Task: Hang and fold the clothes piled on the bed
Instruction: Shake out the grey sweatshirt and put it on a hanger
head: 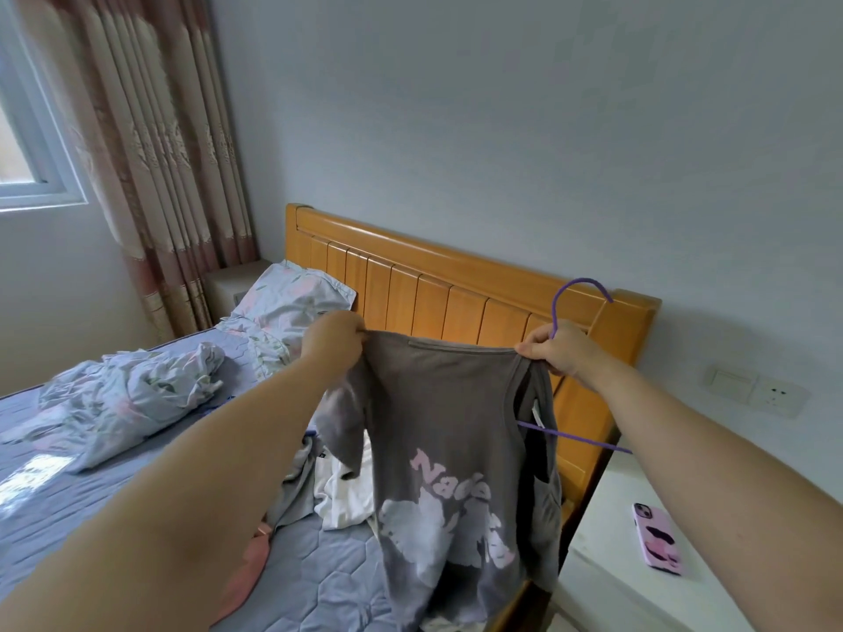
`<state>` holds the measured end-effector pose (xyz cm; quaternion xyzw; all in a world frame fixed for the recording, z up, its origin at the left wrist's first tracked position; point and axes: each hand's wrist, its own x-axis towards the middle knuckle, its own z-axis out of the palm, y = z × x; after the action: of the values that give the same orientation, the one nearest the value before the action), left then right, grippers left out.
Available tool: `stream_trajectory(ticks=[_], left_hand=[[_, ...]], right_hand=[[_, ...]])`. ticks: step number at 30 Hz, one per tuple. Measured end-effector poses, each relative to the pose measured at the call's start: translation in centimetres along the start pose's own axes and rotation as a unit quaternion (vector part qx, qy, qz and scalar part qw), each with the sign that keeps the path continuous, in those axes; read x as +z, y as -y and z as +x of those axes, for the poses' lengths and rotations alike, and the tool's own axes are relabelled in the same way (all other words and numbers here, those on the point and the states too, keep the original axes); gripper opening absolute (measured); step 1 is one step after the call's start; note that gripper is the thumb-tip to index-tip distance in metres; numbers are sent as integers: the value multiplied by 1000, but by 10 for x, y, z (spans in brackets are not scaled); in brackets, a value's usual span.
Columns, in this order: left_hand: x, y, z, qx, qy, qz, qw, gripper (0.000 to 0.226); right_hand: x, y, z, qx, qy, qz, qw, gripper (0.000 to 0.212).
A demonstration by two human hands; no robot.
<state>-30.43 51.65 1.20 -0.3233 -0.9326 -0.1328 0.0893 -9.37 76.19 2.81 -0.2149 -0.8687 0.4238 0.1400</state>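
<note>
Fingers of both hands are curled tight on cloth: the left hand [335, 336] pinches 1 shoulder of the grey shirt [449, 453], and the right hand [559, 346] grips the other shoulder together with the neck of the purple hanger [575, 358], its hook standing above the fist. Held up in the air over the bed [319, 581], in front of the headboard [456, 289], the shirt hangs limp and stretched between the 2 grips. It looks light, soft and floppy, so it should be held at the shoulder seams or collar, where the hanger must seat. More clothes [337, 490] lie heaped below it. A phone [657, 538] rests on the nightstand [611, 581].
</note>
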Motion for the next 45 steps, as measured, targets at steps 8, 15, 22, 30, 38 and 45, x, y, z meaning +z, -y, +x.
stream_trajectory(ticks=[8,15,22,30,38,45], left_hand=[[-7,-99,-19,233,177,-103,951,13],[-1,-103,-9,158,55,-122,978,25],[-21,-89,4,87,12,-238,967,27],[-40,-85,-1,109,-8,-262,959,28],[-51,-53,-9,74,-38,-290,953,28],[-22,9,-21,14,21,-218,976,30]], right_hand=[[27,36,7,-71,-6,-53,996,24],[43,37,8,-138,-293,-92,942,12],[87,-25,-24,-263,-73,-237,932,16],[116,-45,12,-41,-16,-309,950,26],[102,-49,13,86,121,-426,892,28],[65,-57,20,101,58,-385,915,10]])
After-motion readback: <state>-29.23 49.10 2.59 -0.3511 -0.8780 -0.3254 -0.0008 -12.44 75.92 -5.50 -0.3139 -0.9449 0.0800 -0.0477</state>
